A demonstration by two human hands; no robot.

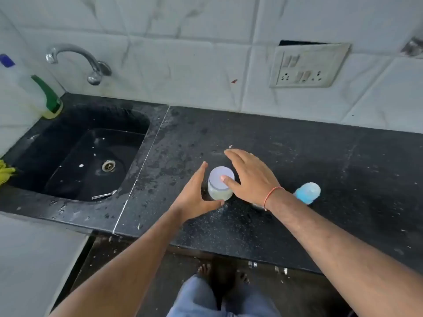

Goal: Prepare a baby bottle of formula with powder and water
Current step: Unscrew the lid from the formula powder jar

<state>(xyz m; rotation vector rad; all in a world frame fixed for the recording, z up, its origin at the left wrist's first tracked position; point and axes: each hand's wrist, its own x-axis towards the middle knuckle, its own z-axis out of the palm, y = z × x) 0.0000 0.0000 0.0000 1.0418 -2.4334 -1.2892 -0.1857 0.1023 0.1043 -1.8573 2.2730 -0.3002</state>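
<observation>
Head view: both hands' fingers spread wide around clear, round, white-lidded jar (220, 184) on speckled black counter (297, 156).

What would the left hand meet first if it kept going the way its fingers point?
Probably nothing but bare counter: the left hand points away from the person, fingers passing just left of the lidded jar. Depth is unclear; the thumb already nears the jar's base.

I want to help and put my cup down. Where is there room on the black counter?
The counter is bare at the right, between the wall socket and the blue bottle. Also bare between the sink and the jar. Crowded around the jar: both hands there.
</observation>
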